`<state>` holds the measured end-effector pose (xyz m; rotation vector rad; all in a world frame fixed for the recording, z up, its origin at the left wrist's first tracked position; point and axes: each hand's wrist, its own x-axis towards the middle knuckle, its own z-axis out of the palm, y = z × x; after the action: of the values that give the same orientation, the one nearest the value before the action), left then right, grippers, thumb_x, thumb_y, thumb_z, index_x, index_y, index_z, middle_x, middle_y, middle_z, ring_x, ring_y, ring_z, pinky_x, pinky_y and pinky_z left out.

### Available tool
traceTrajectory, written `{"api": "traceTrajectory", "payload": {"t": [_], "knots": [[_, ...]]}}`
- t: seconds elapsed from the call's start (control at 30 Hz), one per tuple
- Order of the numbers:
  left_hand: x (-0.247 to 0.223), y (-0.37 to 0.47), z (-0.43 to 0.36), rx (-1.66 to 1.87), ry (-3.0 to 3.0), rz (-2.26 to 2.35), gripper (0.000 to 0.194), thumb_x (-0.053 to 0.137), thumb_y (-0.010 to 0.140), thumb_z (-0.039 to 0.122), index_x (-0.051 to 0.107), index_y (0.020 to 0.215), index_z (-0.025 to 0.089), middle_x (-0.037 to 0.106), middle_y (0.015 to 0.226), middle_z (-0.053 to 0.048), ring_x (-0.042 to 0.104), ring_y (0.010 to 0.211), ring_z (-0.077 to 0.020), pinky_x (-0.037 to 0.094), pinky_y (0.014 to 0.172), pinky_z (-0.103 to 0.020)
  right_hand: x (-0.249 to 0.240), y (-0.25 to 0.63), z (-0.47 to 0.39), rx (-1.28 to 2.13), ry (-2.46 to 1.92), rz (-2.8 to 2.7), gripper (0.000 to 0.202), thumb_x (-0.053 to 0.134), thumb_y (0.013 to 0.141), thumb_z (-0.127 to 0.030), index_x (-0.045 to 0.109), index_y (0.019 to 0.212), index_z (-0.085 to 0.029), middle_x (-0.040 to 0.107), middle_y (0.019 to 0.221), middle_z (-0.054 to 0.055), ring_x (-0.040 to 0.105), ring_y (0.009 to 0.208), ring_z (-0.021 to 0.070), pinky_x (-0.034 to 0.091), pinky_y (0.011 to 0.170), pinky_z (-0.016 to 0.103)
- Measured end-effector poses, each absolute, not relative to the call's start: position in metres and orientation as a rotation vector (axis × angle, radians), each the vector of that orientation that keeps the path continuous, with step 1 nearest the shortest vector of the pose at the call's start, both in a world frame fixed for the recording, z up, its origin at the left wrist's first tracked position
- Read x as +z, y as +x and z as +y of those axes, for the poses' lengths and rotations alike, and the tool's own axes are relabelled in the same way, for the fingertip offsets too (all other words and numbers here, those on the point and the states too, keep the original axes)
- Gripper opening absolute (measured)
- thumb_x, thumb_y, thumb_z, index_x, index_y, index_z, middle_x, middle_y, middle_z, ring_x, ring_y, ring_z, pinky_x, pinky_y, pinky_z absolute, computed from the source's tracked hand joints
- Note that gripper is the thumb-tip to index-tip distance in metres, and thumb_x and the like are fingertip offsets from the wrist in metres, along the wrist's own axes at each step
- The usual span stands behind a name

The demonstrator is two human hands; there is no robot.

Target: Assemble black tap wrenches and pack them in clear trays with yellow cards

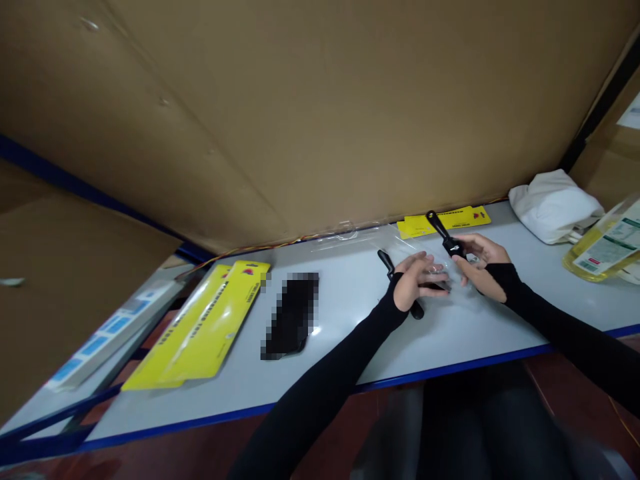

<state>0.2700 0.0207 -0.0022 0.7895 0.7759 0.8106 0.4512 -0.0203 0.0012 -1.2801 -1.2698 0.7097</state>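
Observation:
My right hand [483,263] grips a black tool [440,228] whose long handle with a hole at the end points up and away from me. What its other end looks like is hidden by my fingers. My left hand [413,281] is open, its fingers stretched out toward the right hand over clear plastic [463,285]; whether it touches the plastic I cannot tell. Beneath my left hand and wrist lies another black-handled tool [385,261] on the white table [350,353], its middle covered.
Yellow printed cards [210,327] lie at left, with more yellow cards [465,219] by the cardboard wall [320,120]. A dark pixelated object [293,317] lies between. Clear plastic packaging [350,233] sits at the back. On the right are a white cloth bundle [553,203] and a yellow-liquid bottle [600,247].

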Motion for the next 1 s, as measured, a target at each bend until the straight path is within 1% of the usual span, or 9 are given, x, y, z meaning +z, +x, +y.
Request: {"api": "traceTrajectory", "payload": {"t": [0.13, 0.27, 0.37, 0.43, 0.47, 0.6, 0.73, 0.87, 1.0], "knots": [[-0.003, 0.279, 0.007, 0.817, 0.800, 0.745, 0.076, 0.089, 0.079, 0.044, 0.048, 0.135, 0.012, 0.074, 0.096, -0.015, 0.078, 0.096, -0.0376, 0.067, 0.076, -0.055, 0.002, 0.445, -0.027, 0.457, -1.211, -1.644, 0.024, 0.072, 0.081, -0.022, 0.081, 0.101, -0.029, 0.076, 0.112, 0.008, 0.070, 0.100, 0.0272, 0.049, 0.049, 0.026], [-0.005, 0.280, 0.006, 0.880, 0.825, 0.766, 0.078, 0.093, 0.074, 0.042, 0.050, 0.132, 0.013, 0.075, 0.094, -0.011, 0.079, 0.085, -0.0331, 0.068, 0.077, -0.053, 0.000, 0.444, -0.028, 0.390, -1.151, -1.818, 0.026, 0.071, 0.084, -0.028, 0.080, 0.108, -0.032, 0.077, 0.110, 0.007, 0.066, 0.098, 0.0273, 0.045, 0.049, 0.029], [-0.006, 0.277, 0.007, 0.885, 0.839, 0.759, 0.078, 0.096, 0.069, 0.042, 0.054, 0.129, 0.013, 0.075, 0.097, -0.012, 0.079, 0.085, -0.0336, 0.068, 0.075, -0.051, -0.001, 0.445, -0.028, 0.291, -1.115, -1.854, 0.026, 0.073, 0.083, -0.034, 0.079, 0.108, -0.031, 0.077, 0.106, 0.007, 0.064, 0.099, 0.0287, 0.055, 0.069, 0.039], [-0.006, 0.276, 0.008, 0.856, 0.837, 0.737, 0.077, 0.096, 0.069, 0.041, 0.056, 0.127, 0.013, 0.076, 0.096, -0.012, 0.079, 0.086, -0.0351, 0.068, 0.075, -0.052, 0.000, 0.446, -0.027, 0.259, -1.097, -1.850, 0.026, 0.073, 0.083, -0.035, 0.079, 0.108, -0.031, 0.077, 0.105, 0.007, 0.063, 0.101, 0.0296, 0.055, 0.086, 0.047], [-0.006, 0.275, 0.009, 0.844, 0.832, 0.725, 0.075, 0.096, 0.069, 0.040, 0.056, 0.126, 0.013, 0.076, 0.095, -0.012, 0.079, 0.086, -0.0356, 0.068, 0.075, -0.052, 0.001, 0.447, -0.027, 0.268, -1.102, -1.843, 0.025, 0.073, 0.083, -0.036, 0.079, 0.107, -0.030, 0.077, 0.104, 0.007, 0.063, 0.101, 0.0297, 0.055, 0.087, 0.048], [-0.007, 0.273, 0.014, 0.852, 0.767, 0.759, 0.065, 0.093, 0.069, 0.029, 0.056, 0.119, 0.014, 0.077, 0.088, -0.012, 0.079, 0.079, -0.0363, 0.068, 0.070, -0.053, 0.009, 0.452, -0.028, 0.269, -1.154, -1.748, 0.016, 0.071, 0.088, -0.034, 0.077, 0.102, -0.029, 0.076, 0.096, 0.007, 0.061, 0.092, 0.0275, 0.052, 0.074, 0.042], [-0.010, 0.273, 0.021, 0.868, 0.703, 0.783, 0.056, 0.086, 0.067, 0.022, 0.054, 0.112, 0.017, 0.078, 0.092, -0.013, 0.080, 0.079, -0.0384, 0.067, 0.059, -0.046, 0.017, 0.458, -0.030, 0.217, -1.188, -1.637, 0.007, 0.074, 0.089, -0.034, 0.074, 0.090, -0.027, 0.072, 0.086, 0.005, 0.055, 0.077, 0.0230, 0.051, 0.080, 0.044], [-0.012, 0.274, 0.026, 0.926, 0.646, 0.749, 0.045, 0.080, 0.066, 0.018, 0.054, 0.103, 0.018, 0.079, 0.097, -0.013, 0.080, 0.087, -0.0376, 0.067, 0.058, -0.040, 0.017, 0.457, -0.029, 0.393, -1.197, -1.594, 0.020, 0.080, 0.086, -0.042, 0.073, 0.091, -0.025, 0.072, 0.088, 0.004, 0.056, 0.073, 0.0196, 0.052, 0.074, 0.038], [-0.011, 0.274, 0.027, 0.899, 0.656, 0.759, 0.047, 0.078, 0.064, 0.017, 0.053, 0.104, 0.017, 0.079, 0.093, -0.013, 0.080, 0.078, -0.0374, 0.059, 0.044, -0.033, 0.008, 0.461, -0.022, 0.627, -1.249, -1.460, 0.038, 0.081, 0.082, -0.056, 0.072, 0.092, -0.021, 0.073, 0.087, 0.006, 0.061, 0.073, 0.0183, 0.053, 0.069, 0.034]]}}
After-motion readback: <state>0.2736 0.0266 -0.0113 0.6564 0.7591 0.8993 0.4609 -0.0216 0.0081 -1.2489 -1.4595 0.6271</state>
